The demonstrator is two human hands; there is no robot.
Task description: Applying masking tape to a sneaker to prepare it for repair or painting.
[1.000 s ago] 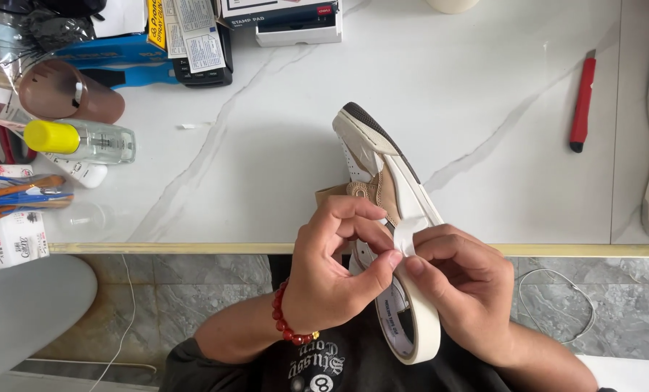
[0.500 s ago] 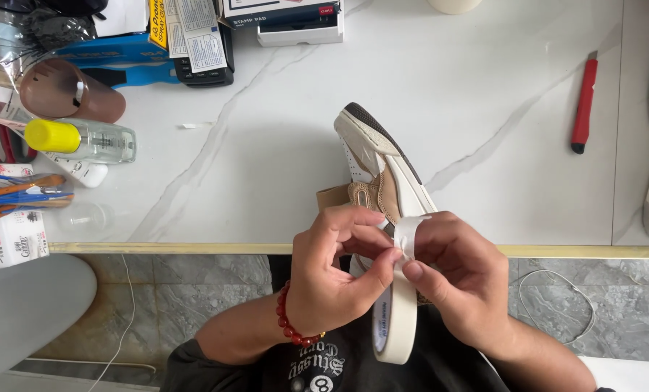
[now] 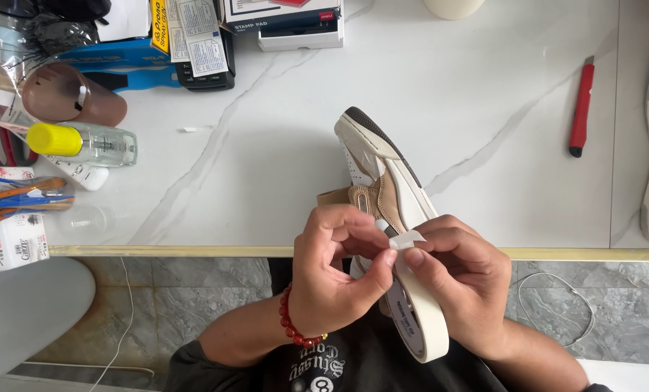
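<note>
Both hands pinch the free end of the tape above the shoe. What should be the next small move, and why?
Probably pull the tape end further off the tape roll: only a short tab shows between the left hand and right hand, too little to cover the shoe.

Bright even daylight, soft shadows, sharp focus throughout.

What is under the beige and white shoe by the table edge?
The white marble table lies under the beige and white shoe's toe. Both hands and a cream tape roll cover its heel end, so nothing shows there.

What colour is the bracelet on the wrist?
The bracelet is red beads with a few gold ones, seen best in the head view.
</note>
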